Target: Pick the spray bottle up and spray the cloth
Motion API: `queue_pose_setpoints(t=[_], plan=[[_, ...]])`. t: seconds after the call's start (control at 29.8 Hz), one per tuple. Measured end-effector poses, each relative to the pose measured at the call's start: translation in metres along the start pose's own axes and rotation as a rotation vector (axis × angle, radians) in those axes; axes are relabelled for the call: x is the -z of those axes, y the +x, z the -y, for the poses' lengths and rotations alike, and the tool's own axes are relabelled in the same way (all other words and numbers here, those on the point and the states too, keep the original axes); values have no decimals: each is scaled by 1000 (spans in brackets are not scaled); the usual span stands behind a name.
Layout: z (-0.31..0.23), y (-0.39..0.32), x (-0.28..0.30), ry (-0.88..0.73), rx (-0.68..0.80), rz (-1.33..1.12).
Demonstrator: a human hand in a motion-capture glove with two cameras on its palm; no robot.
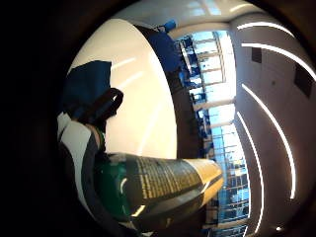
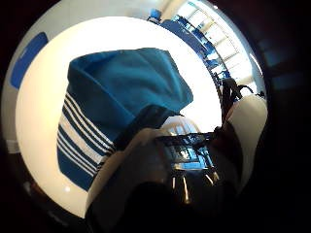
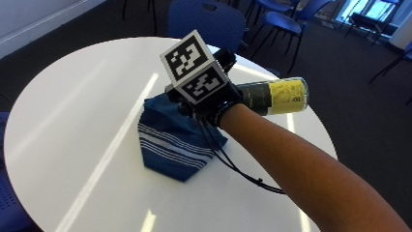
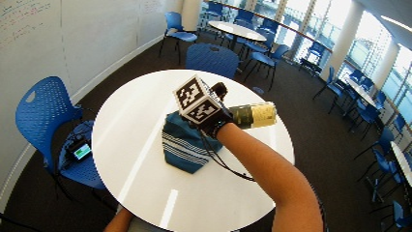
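My gloved right hand (image 3: 217, 109) grips a spray bottle (image 3: 273, 96) and holds it on its side in the air, base pointing right. The bottle is dark with a yellow label and fills much of the little finger side palm view (image 1: 163, 185). Directly below and in front of the hand, a folded blue cloth (image 3: 174, 145) with white stripes lies on the round white table (image 3: 71, 101). The thumb side palm view looks straight down on the cloth (image 2: 121, 92). The bottle's nozzle is hidden behind the hand. In the wide outside view the hand (image 4: 215, 120) hovers over the cloth (image 4: 183, 145).
Blue chairs stand around the table, one behind it (image 3: 206, 19) and one at its left (image 4: 45, 111) with a small device (image 4: 80, 151) on the seat. The table's edge (image 3: 309, 125) runs close under the bottle's base. More tables and chairs stand farther back.
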State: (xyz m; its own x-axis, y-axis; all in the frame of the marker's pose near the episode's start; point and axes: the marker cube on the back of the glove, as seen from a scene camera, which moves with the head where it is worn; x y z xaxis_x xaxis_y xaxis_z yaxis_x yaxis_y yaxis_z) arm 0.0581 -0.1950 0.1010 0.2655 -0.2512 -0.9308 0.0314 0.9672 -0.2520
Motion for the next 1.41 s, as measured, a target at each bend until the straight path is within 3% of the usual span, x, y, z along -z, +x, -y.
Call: queue_pose_setpoints(t=[0.6,0.94,1.41], plan=[[26,27,76,137,-268,879],[38,17,116,50,-303,1714],[54,-37,156,307,-248,1755]])
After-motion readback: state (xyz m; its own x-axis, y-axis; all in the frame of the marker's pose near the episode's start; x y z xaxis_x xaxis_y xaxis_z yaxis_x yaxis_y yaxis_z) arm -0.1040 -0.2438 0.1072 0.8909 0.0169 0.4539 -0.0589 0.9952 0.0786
